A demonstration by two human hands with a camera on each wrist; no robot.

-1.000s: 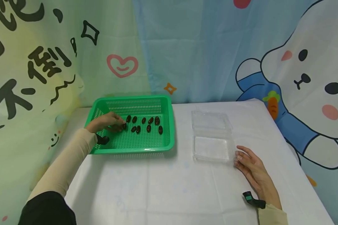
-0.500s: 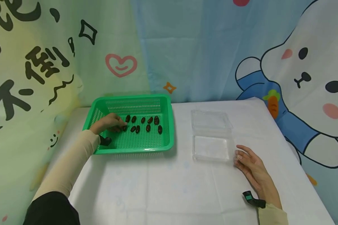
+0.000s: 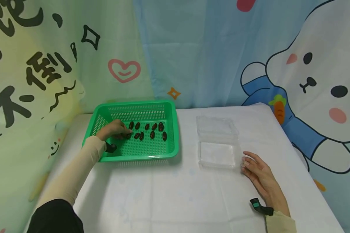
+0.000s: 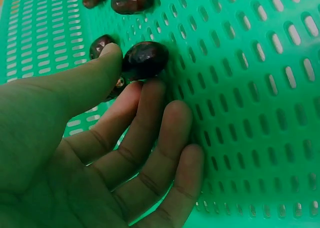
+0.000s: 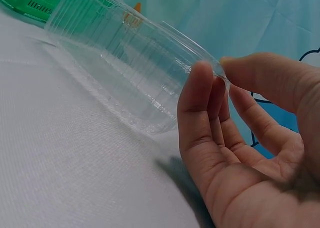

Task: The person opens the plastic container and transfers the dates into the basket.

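Observation:
My left hand is inside the green plastic basket, at its left part. In the left wrist view a glossy dark brown date lies between the thumb tip and the first fingertips, which pinch it at the basket floor. Several similar dates lie in two rough rows to the right of that hand. Beside the basket stands a clear plastic box, its hinged lid folded back behind it. My right hand holds the box's right rim between thumb and fingers, as the right wrist view shows.
A white cloth covers the table under basket and box. Printed curtains hang behind the table and along its left side. Each wrist wears a small black camera mount.
My left hand has shifted slightly rightward and down around the date. The right hand stays at the box rim. The head view has tilted a little.

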